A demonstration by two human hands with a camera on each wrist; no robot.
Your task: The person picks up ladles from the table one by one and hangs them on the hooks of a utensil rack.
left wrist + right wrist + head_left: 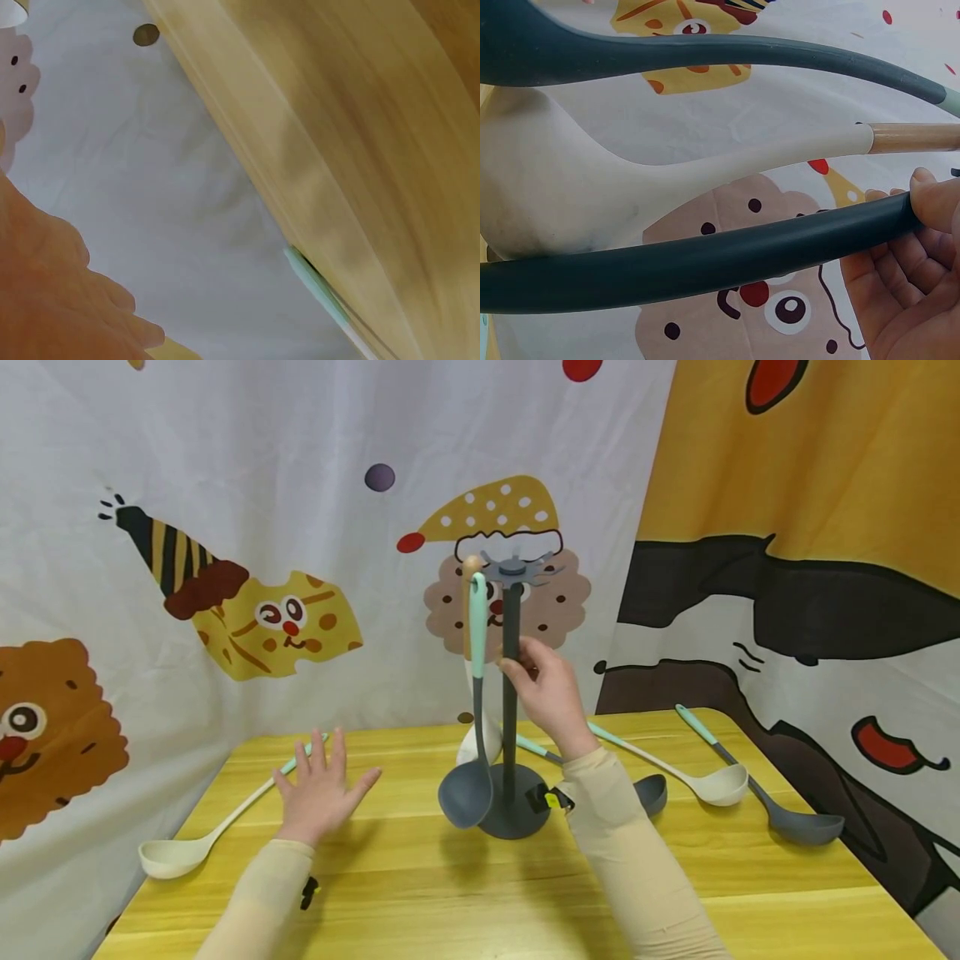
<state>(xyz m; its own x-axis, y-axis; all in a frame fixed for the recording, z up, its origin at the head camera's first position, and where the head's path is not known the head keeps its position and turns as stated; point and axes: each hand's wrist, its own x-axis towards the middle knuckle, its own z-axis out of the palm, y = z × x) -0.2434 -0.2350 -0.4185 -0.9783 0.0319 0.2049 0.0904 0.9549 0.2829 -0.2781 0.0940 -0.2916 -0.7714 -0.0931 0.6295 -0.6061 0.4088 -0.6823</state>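
Observation:
A dark grey utensil stand stands upright on the table, with a round base and a hooked top. My right hand pinches its pole between thumb and fingers. From the hooks hang a grey ladle with a mint handle and, behind it, a white ladle with a wooden handle. My left hand is spread with straight fingers above the table and holds nothing. Nearest to it lies a white ladle, whose mint handle shows in the left wrist view.
Right of the stand lie a grey ladle, a white ladle and another grey ladle, all with mint handles. The wooden table meets a printed cloth backdrop along its back edge.

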